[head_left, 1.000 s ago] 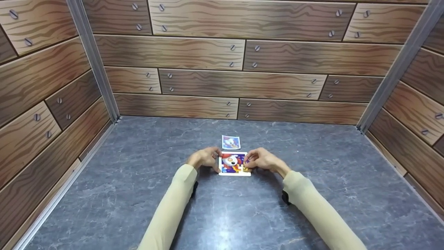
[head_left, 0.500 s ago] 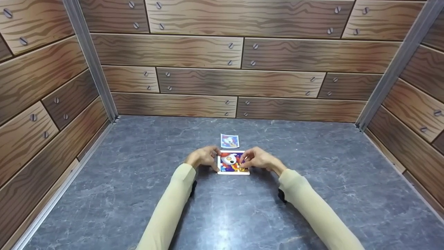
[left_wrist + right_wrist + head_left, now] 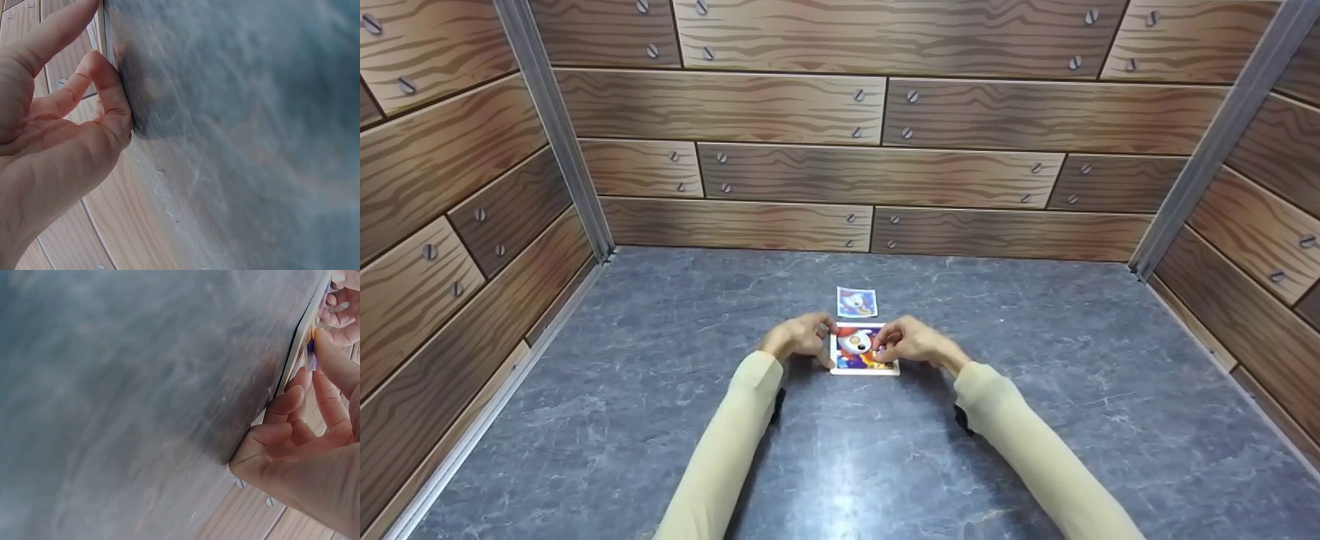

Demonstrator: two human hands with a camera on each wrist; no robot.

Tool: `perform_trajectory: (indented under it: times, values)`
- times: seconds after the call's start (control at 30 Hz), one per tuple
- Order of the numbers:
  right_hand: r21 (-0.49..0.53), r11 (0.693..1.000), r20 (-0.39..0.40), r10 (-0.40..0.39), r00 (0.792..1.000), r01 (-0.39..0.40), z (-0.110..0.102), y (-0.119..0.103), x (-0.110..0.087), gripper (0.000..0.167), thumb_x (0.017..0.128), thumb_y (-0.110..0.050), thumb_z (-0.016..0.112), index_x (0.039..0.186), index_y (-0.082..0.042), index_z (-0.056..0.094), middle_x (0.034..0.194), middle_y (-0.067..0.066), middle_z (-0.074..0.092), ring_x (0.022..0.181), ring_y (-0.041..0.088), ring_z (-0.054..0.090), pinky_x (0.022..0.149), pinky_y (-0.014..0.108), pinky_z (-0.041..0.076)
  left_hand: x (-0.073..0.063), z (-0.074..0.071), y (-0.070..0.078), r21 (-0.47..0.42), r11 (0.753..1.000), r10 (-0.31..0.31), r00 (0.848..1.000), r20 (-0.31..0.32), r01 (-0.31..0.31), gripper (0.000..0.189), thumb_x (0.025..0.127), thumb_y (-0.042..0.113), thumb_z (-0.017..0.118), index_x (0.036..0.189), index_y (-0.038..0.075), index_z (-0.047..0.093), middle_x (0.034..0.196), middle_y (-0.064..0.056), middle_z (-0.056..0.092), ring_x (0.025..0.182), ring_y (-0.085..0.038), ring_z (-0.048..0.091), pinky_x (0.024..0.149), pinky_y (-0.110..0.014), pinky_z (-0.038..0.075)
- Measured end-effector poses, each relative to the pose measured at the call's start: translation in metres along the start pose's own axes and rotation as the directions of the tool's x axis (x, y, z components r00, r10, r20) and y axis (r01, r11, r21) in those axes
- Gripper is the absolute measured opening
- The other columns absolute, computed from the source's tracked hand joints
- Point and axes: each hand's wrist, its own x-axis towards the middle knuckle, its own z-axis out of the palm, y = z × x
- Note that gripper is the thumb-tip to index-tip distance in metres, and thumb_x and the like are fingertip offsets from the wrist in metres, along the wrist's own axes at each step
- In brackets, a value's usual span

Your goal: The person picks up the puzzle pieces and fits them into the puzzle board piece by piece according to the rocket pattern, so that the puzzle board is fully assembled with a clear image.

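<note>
A cartoon jigsaw puzzle (image 3: 851, 360) in a white frame lies flat on the table, showing a white rocket-like figure on red and purple. My left hand (image 3: 801, 337) steadies its left rim, thumb near the front corner and forefinger near the back corner, spread apart. From the right side, my right hand (image 3: 916, 341) reaches over the puzzle. In the right wrist view its thumb and finger pinch a small purple and yellow puzzle piece (image 3: 311, 353), low over the frame; the fingers hide that part of the picture. In the left wrist view, the left hand's bent fingers (image 3: 112, 95) rest at the tabletop.
Just behind the puzzle lies a small printed card (image 3: 856, 302) with a matching picture. The grey marbled tabletop (image 3: 697, 300) is bounded by wood-patterned walls (image 3: 780, 225) at the back and both sides, with metal posts (image 3: 1170, 180) in the corners.
My right hand has moved left across the puzzle, from its right rim to over the picture. The left hand stays on the left rim. The head view has shifted slightly.
</note>
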Motion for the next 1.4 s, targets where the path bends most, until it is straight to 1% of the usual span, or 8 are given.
perform_trajectory:
  times: [0.1, 0.23, 0.43, 0.53, 0.73, 0.93, 1.13, 1.4]
  values:
    - [0.006, 1.000, 0.000, 0.001, 1.000, -0.001, 0.001, 0.000, 0.001, 0.021, 0.078, 0.002, 0.075, 0.097, 0.009, 0.069, 0.067, -0.006, 0.054, 0.063, 0.006, 0.047, 0.060, 0.020, 0.037, -0.001, 0.000, 0.000, -0.009, 1.000, 0.002, 1.000, -0.001, -0.002, 0.057, 0.070, 0.002, 0.084, 0.119, 0.010, 0.057, 0.121, -0.014, 0.057, 0.105, -0.024, 0.051, 0.098, -0.041, 0.043]
    - [0.000, 1.000, -0.007, 0.013, 1.000, -0.013, 0.002, 0.000, 0.001, 0.020, 0.077, 0.003, 0.076, 0.095, 0.009, 0.069, 0.065, -0.006, 0.054, 0.061, 0.006, 0.047, 0.058, 0.020, 0.037, -0.001, 0.000, 0.001, -0.044, 0.999, -0.028, 1.000, 0.005, 0.028, 0.056, 0.070, 0.002, 0.084, 0.118, 0.011, 0.057, 0.123, -0.013, 0.056, 0.108, -0.024, 0.051, 0.098, -0.041, 0.043]
    - [-0.042, 0.998, -0.004, -0.038, 0.999, 0.038, 0.001, 0.000, 0.000, 0.014, 0.078, 0.002, 0.076, 0.088, 0.010, 0.070, 0.063, -0.007, 0.056, 0.059, 0.004, 0.047, 0.058, 0.018, 0.037, -0.002, 0.000, 0.003, -0.072, 0.996, -0.056, 0.998, 0.007, 0.057, 0.056, 0.070, 0.002, 0.084, 0.119, 0.011, 0.057, 0.131, -0.014, 0.054, 0.119, -0.029, 0.050, 0.104, -0.045, 0.041]
    - [-0.069, 0.996, -0.003, -0.049, 0.999, 0.049, 0.000, 0.000, 0.001, 0.012, 0.079, -0.001, 0.076, 0.086, 0.008, 0.072, 0.065, -0.007, 0.061, 0.062, 0.003, 0.049, 0.062, 0.019, 0.040, -0.002, -0.001, 0.003, -0.067, 0.996, -0.053, 0.999, 0.005, 0.053, 0.056, 0.071, 0.002, 0.083, 0.119, 0.011, 0.057, 0.130, -0.014, 0.055, 0.118, -0.029, 0.051, 0.103, -0.045, 0.042]
    - [-0.005, 1.000, -0.026, 0.014, 1.000, -0.014, -0.004, 0.002, -0.001, 0.014, 0.084, -0.008, 0.074, 0.092, 0.004, 0.074, 0.082, -0.001, 0.071, 0.075, 0.006, 0.055, 0.072, 0.022, 0.044, -0.001, 0.000, 0.003, -0.078, 0.995, -0.065, 0.998, 0.015, 0.066, 0.055, 0.071, 0.002, 0.083, 0.119, 0.012, 0.057, 0.120, -0.011, 0.055, 0.106, -0.024, 0.051, 0.097, -0.042, 0.044]
    - [0.067, 0.993, -0.044, 0.103, 0.994, -0.100, -0.010, 0.005, -0.004, 0.020, 0.086, -0.015, 0.074, 0.102, -0.003, 0.074, 0.090, -0.002, 0.068, 0.080, 0.011, 0.053, 0.071, 0.026, 0.041, 0.001, 0.000, 0.002, -0.059, 0.997, -0.057, 0.998, 0.013, 0.057, 0.057, 0.071, 0.002, 0.083, 0.120, 0.011, 0.056, 0.119, -0.011, 0.057, 0.104, -0.023, 0.052, 0.096, -0.040, 0.045]
    - [0.083, 0.991, -0.059, 0.111, 0.992, -0.106, -0.011, 0.007, -0.005, 0.021, 0.087, -0.017, 0.073, 0.103, -0.004, 0.073, 0.091, 0.000, 0.064, 0.082, 0.014, 0.051, 0.070, 0.027, 0.040, 0.002, 0.001, 0.001, -0.053, 0.997, -0.049, 0.999, 0.005, 0.049, 0.058, 0.070, 0.001, 0.084, 0.120, 0.010, 0.056, 0.119, -0.012, 0.058, 0.104, -0.023, 0.052, 0.097, -0.041, 0.045]
    - [0.117, 0.987, -0.050, 0.116, 0.992, -0.110, -0.011, 0.008, -0.005, 0.021, 0.088, -0.014, 0.071, 0.103, 0.000, 0.071, 0.079, -0.005, 0.057, 0.070, 0.010, 0.047, 0.059, 0.023, 0.039, 0.002, 0.001, 0.001, -0.036, 0.999, -0.023, 1.000, 0.006, 0.023, 0.055, 0.071, 0.002, 0.084, 0.118, 0.010, 0.056, 0.120, -0.013, 0.059, 0.106, -0.024, 0.053, 0.098, -0.040, 0.044]
